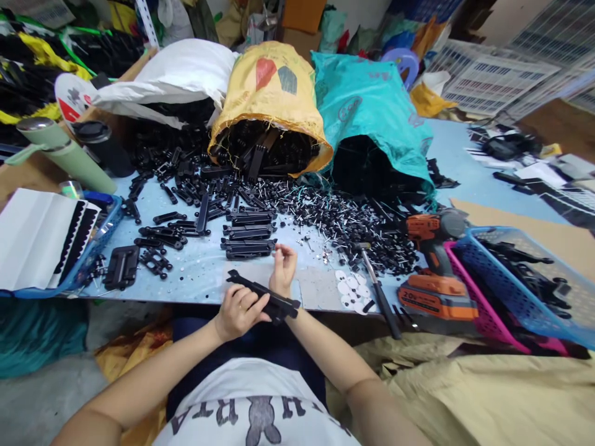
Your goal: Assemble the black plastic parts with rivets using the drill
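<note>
At the table's (195, 272) near edge, the left hand (237, 313) grips a long black plastic part (263, 296), fingers closed round it; the right hand (282, 269), fingers pinched together, rests on its middle; finished stacks (248, 238) lie behind; sacks (274, 99) of loose parts remain.

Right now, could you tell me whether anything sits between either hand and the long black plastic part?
Nothing visible does. The left hand already holds the long black part at the table's near edge, and the right hand touches it from above.
</note>
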### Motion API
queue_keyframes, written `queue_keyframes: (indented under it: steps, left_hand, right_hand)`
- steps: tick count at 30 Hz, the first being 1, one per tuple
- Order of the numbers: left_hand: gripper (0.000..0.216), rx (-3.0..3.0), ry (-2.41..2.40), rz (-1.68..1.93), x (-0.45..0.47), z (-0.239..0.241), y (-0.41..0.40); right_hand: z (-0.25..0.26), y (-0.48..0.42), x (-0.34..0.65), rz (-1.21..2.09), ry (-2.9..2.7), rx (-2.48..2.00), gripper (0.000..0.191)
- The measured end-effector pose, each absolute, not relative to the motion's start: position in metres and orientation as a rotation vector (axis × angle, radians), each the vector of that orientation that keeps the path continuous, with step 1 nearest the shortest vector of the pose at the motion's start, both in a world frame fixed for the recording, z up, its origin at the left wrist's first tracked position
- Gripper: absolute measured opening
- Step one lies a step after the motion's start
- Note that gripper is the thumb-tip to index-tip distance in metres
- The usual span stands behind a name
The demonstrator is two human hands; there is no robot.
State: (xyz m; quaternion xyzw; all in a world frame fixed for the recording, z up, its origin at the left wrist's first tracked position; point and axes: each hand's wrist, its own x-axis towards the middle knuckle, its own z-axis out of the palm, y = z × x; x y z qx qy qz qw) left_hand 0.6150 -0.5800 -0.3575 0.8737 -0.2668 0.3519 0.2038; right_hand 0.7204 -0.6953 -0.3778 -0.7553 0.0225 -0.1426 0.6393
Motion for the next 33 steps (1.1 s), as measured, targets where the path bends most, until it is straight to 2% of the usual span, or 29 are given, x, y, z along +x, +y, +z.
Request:
queue_keyframes:
  steps: [6, 10, 15, 19, 22, 26, 30, 33]
  left_hand:
    - [0.035, 2.760, -0.828, 0.542, 0.637, -0.380, -0.579]
    - [0.034, 2.821, -0.657, 0.412, 0.659, -0.378, -0.565]
    - [0.044, 2.896, -0.479, 0.341, 0.684, -0.375, -0.544]
    - [0.044, 2.870, -0.449, 0.417, 0.685, -0.364, -0.537]
    - [0.038, 2.856, -0.152, 0.568, 0.683, -0.350, -0.502]
    - [0.040, 2.998, 0.308, 0.540, 0.690, -0.341, -0.415]
    - [0.029, 2.988, 0.292, 0.323, 0.699, -0.348, -0.361]
    - [0.031, 2.793, 0.193, 0.437, 0.697, -0.347, -0.379]
  right_hand:
    - [-0.369, -0.751, 0.787, -0.524, 0.148, -1.933, 0.037]
    - [-0.352, -0.756, 0.813, -0.540, -0.068, -2.133, 0.034]
    - [-0.321, -0.673, 0.842, -0.363, -0.957, -2.362, 0.028]
    - [-0.309, -0.575, 0.857, -0.182, -1.813, -2.358, 0.040]
    - [-0.308, -0.537, 0.863, -0.024, -2.068, -2.343, 0.032]
    - [-0.302, -0.552, 0.865, 0.073, -1.778, -2.241, 0.020]
    - [-0.297, -0.604, 0.847, 0.321, -1.038, -1.814, 0.034]
    - [-0.298, -0.641, 0.822, 0.615, -0.561, -1.541, 0.050]
